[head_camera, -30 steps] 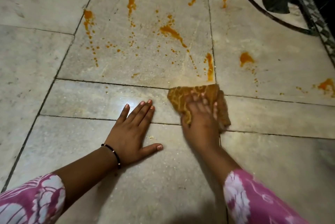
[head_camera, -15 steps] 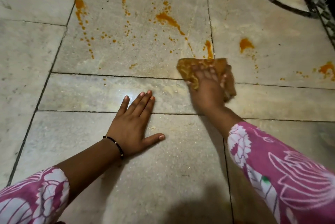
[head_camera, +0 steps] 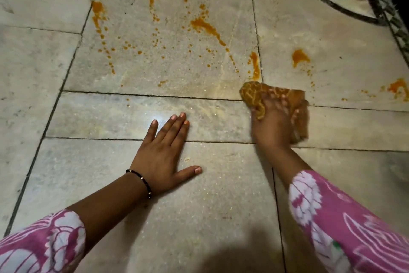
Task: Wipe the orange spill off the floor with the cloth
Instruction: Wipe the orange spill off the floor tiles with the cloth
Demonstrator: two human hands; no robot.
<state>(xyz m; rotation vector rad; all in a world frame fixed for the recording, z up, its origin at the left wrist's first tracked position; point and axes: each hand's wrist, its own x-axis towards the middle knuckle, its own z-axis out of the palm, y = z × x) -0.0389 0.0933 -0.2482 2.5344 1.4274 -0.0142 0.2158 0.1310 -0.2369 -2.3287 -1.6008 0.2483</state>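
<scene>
Orange spill (head_camera: 205, 26) lies in streaks and drops across the pale stone floor (head_camera: 199, 217), from the upper left to the right edge. My right hand (head_camera: 273, 124) presses a patterned brown cloth (head_camera: 253, 95) onto the floor, just below an orange streak (head_camera: 255, 66) along a tile joint. The hand covers much of the cloth. My left hand (head_camera: 161, 151) rests flat on the floor with fingers spread, holding nothing, to the left of the cloth.
A dark curved metal frame (head_camera: 345, 9) and a patterned border (head_camera: 396, 29) sit at the top right. More orange blotches (head_camera: 299, 57) lie right of the cloth. Pink patterned sleeves fill the lower corners.
My right hand pushed the cloth forward to the streak, then drew it back and to the right. The left hand has stayed flat in place.
</scene>
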